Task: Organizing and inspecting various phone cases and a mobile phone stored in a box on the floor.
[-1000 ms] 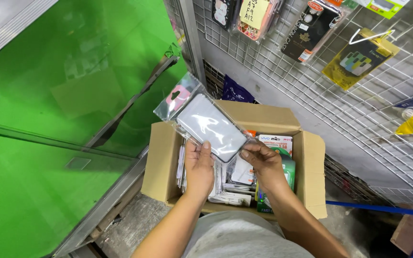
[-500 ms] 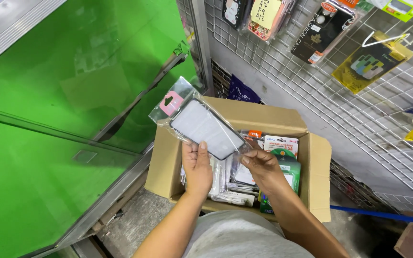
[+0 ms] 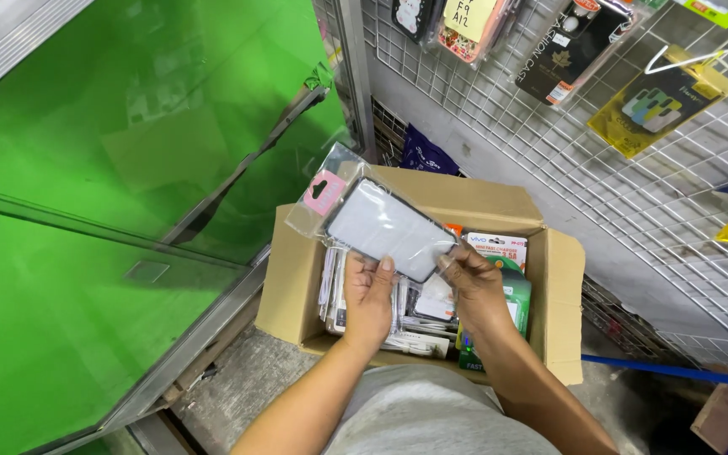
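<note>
Fingers (image 3: 387, 266) of both hands pinch the bagged phone case's (image 3: 389, 229) lower edge, seemingly

I am holding a clear-bagged phone case (image 3: 385, 229) over an open cardboard box (image 3: 297, 286) of packaged accessories (image 3: 419, 307), my left hand (image 3: 370, 295) gripping its lower edge, my right hand (image 3: 473, 286) pinching its right end. A wire grid wall (image 3: 566, 152) is hanging more packets beyond.

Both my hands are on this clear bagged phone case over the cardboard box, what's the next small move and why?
Probably lift the clear plastic-bagged phone case with the pink hang tab clear of the open brown cardboard box. The left hand and right hand pinch only its near edge, and it hangs tilted above the packets packed upright inside.
</note>
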